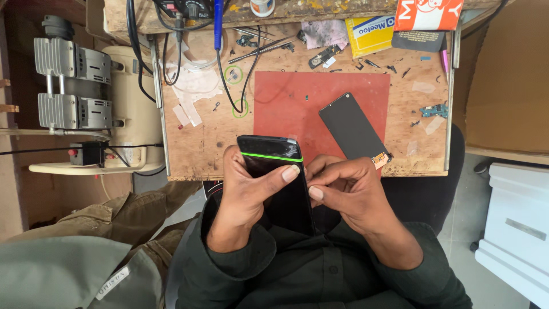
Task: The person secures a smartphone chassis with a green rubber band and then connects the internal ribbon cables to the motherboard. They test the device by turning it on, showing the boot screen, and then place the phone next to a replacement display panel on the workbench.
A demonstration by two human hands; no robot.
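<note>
The smartphone (278,183) is held above the lap, near the workbench (189,154) edge. It is judged light, rigid, smooth-faced and fragile; grip it by the side edges. The left hand (246,191) wraps its body, thumb across the face. The right hand (349,189) is closed narrowly, fingertips pinching at its right edge. The casing is black with a green band near the top. Beyond, a loose black screen panel (354,127) lies on a red mat (297,103).

l hand (246,191) gripping, r hand (349,189) pinching, thumbs close.
</note>
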